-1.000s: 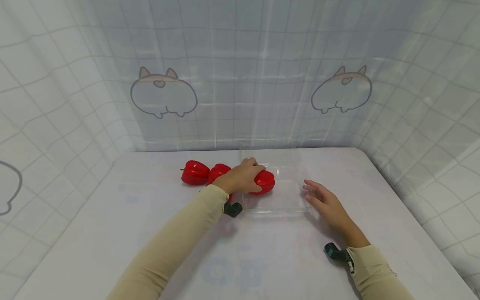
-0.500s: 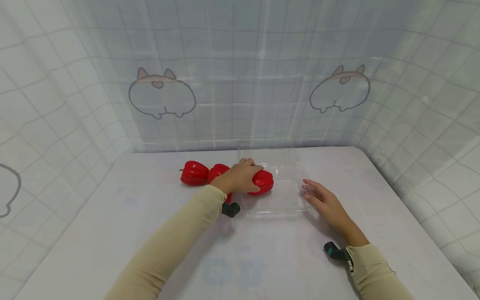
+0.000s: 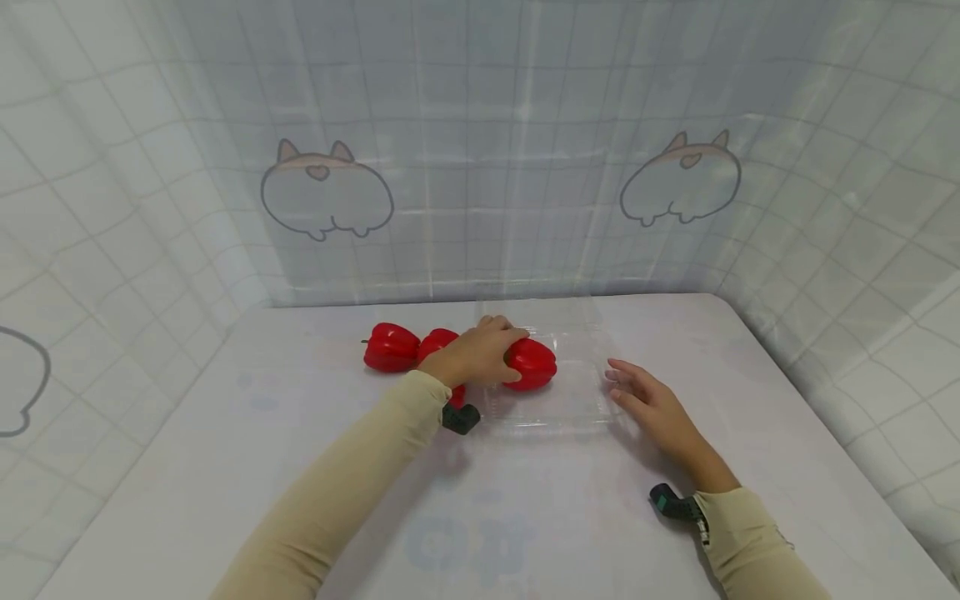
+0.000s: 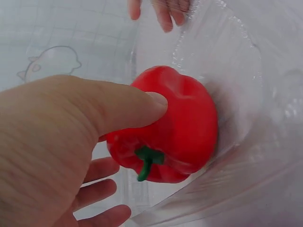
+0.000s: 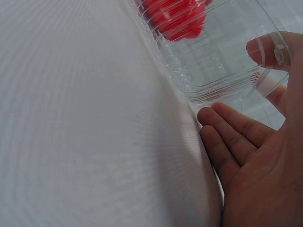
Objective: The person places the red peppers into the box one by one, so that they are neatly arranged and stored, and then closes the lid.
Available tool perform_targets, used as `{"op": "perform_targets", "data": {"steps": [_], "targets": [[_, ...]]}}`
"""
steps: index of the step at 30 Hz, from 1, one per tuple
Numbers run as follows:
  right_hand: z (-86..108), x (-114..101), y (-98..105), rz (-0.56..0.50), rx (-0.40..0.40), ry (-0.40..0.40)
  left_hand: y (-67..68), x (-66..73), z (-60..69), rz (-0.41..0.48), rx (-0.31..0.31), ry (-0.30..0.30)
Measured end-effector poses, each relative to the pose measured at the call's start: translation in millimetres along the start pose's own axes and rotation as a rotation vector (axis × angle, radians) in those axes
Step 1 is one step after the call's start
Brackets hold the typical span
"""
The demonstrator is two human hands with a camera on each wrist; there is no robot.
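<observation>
In the head view a red bell pepper (image 3: 536, 365) lies at the left side of a clear plastic box (image 3: 577, 396). My left hand (image 3: 480, 354) is at the pepper's left; in the left wrist view its thumb rests over the pepper (image 4: 184, 118) near the green stem, while several fingers stand spread apart from it. The box's right wall is nearest to my right hand (image 3: 660, 417), whose fingers are extended. The right wrist view has the thumb by the rim of the box (image 5: 208, 71) and the fingertips beside its lower corner.
Left of the box lie more red bell peppers: one far left (image 3: 391, 347), another (image 3: 437, 340) beside it, and one (image 3: 458, 395) mostly hidden behind the left wrist. The box's clear lid (image 3: 540, 310) stands open at the back. A grid-patterned curtain (image 3: 480, 167) borders the table.
The pepper in the box has shifted slightly right and turned, so more of it shows beyond my left hand. Both hands have stayed nearly in place.
</observation>
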State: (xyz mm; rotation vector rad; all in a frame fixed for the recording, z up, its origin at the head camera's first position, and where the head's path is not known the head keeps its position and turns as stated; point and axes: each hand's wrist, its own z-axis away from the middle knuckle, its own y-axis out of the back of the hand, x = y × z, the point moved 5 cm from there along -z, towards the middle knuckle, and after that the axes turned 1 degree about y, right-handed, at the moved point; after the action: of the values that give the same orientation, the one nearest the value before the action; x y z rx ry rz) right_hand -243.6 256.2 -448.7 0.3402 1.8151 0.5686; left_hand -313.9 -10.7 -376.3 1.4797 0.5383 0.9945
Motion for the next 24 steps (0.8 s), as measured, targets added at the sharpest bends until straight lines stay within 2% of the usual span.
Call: {"op": "perform_targets", "data": {"steps": [5,8,14,20,24], "targets": [[0.1,-0.2,0.4,0.002,0.0,-0.005,1.2,-4.5,5.4,0.058,0.033,-0.004],[0.1,0.4,0.8,0.007,-0.005,-0.005,3.6,-7.9,16.5,0.115,0.081,0.002],[-0.8,3.6,2.0,0.022,-0.01,-0.017,9.4,-19.8,48.4,0.279,0.255,0.007],[-0.9,-1.2,3.3,0.025,-0.006,-0.011,9.9,-34.1,74.8,0.258,0.432,-0.043],[-1.5,-1.7,2.4,0.027,-0.015,-0.01,8.1,-48.2,90.5,0.315,0.518,-0.047]]}}
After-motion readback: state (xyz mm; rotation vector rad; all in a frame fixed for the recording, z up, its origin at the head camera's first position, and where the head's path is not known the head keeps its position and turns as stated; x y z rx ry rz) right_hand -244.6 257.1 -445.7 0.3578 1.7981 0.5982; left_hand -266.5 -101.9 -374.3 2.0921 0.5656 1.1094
